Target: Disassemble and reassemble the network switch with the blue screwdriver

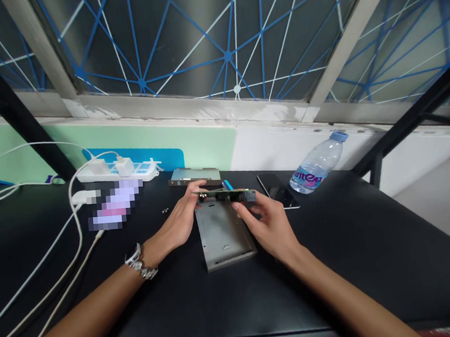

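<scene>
The right hand (266, 225) grips the right end of a green circuit board (223, 194); the left hand (178, 221) holds its left end. The board lies level at frame centre, long axis running left to right, above the far end of a grey metal casing (220, 236) on the black desk (334, 269).

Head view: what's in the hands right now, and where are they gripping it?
A small green circuit board, held up between both hands: the left hand has it toward its left end, the right hand at its right end.
</scene>
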Motion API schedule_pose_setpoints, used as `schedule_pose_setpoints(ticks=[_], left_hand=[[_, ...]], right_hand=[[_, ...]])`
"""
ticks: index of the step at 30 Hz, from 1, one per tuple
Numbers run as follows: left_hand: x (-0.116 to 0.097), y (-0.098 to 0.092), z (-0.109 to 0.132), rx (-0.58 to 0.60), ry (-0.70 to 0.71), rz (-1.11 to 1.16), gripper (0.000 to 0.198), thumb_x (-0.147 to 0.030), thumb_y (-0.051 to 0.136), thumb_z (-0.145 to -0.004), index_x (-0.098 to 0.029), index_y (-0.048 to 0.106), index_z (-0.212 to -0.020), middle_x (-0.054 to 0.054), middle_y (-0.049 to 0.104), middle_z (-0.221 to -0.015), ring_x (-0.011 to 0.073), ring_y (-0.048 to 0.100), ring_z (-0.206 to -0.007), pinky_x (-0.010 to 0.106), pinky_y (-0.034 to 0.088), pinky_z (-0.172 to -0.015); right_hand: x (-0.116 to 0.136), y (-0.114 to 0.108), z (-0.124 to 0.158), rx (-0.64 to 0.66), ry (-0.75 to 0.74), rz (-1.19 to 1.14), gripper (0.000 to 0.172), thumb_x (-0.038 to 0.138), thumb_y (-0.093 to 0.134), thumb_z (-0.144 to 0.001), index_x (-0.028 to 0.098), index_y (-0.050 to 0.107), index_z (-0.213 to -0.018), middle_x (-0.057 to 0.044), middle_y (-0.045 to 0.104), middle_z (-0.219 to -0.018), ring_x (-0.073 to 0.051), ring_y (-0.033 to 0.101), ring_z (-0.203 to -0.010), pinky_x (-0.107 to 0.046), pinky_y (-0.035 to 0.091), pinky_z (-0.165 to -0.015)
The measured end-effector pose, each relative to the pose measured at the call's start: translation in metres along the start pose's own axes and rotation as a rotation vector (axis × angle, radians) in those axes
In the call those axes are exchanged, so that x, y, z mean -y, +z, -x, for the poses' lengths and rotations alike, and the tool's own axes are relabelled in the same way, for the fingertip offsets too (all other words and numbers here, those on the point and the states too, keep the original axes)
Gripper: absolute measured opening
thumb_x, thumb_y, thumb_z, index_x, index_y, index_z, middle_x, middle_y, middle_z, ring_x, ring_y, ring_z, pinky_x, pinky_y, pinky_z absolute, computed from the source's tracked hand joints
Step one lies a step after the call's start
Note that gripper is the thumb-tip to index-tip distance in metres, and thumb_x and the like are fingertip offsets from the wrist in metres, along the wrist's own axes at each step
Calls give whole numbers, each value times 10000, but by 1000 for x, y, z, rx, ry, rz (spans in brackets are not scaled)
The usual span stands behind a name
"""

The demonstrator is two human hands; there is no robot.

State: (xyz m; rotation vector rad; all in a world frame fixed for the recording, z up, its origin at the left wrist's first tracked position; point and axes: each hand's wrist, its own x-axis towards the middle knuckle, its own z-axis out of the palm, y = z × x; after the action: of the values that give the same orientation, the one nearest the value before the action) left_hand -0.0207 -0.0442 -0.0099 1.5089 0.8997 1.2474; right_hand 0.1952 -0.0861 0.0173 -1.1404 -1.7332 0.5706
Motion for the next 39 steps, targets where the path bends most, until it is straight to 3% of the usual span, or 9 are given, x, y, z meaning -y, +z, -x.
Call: schedule_pose_setpoints(ticks=[2, 7, 10, 14, 21, 28, 33, 39], left_hand=[[-2, 2, 0, -2, 13, -21, 427, -539, 410, -978, -241, 667, -1145, 85, 586, -1338, 283, 551, -1169, 367, 460, -897], [-4, 5, 1, 2, 41, -6, 435, -524, 358, -999, -272, 541, -1302, 80, 610, -1244, 274, 554, -1186, 391, 401, -1003], [-4, 4, 0, -33, 82, 19, 446, -535, 365, -991, -255, 544, -1290, 90, 592, -1267, 278, 528, -1213, 402, 366, -1053], [-6, 3, -3, -85, 90, 92, 469, -538, 462, -943, -245, 534, -1302, 109, 597, -1251, 302, 491, -1231, 422, 379, -1042], [-23, 5, 2, -148, 101, 163, 420, -428, 600, -873, -261, 579, -1257, 106, 608, -1220, 316, 474, -1247, 417, 413, -1010], [-19, 6, 0, -160, 92, 208, 411, -447, 594, -867, -245, 588, -1224, 107, 622, -1180, 293, 533, -1176, 382, 461, -940], [-8, 14, 1, -57, 36, 292, 418, -521, 482, -928, -225, 564, -1212, 90, 660, -1073, 257, 612, -1011, 413, 460, -931], [-7, 28, 8, -14, -79, 382, 345, -483, 634, -859, -190, 673, -1038, 128, 686, -1146, 303, 603, -1130, 451, 449, -998]], right_hand=[[0, 0, 0, -6, 4, -24, 294, 291, 597, -932, 187, 668, -1198, -79, 687, -1014, -187, 643, -857, -336, 592, -739], [5, -1, 2, -1, -26, -55, 394, 233, 606, -909, 206, 614, -1303, -99, 648, -1176, -173, 638, -863, -301, 601, -687], [11, -2, 2, 15, -69, -14, 423, 186, 607, -887, 214, 610, -1310, -89, 656, -1133, -181, 639, -893, -278, 591, -652], [15, -3, 4, 41, -142, -46, 442, 130, 607, -855, 222, 609, -1287, -88, 662, -1125, -204, 644, -997, -317, 597, -743], [14, -2, 8, 65, -149, -98, 483, 102, 607, -803, 245, 609, -1264, -75, 664, -1086, -222, 639, -1017, -334, 598, -725], [12, 1, 7, -7, -176, -132, 361, 142, 615, -844, 238, 644, -1190, -56, 644, -972, -189, 626, -904, -279, 567, -642], [15, 4, 9, -67, -285, -66, 312, 110, 584, -885, 239, 663, -1158, -4, 570, -797, -135, 563, -687, -265, 508, -574], [19, 3, 14, -95, -424, 63, 381, 98, 621, -870, 279, 660, -1203, -5, 555, -784, -151, 556, -675, -300, 496, -577]])
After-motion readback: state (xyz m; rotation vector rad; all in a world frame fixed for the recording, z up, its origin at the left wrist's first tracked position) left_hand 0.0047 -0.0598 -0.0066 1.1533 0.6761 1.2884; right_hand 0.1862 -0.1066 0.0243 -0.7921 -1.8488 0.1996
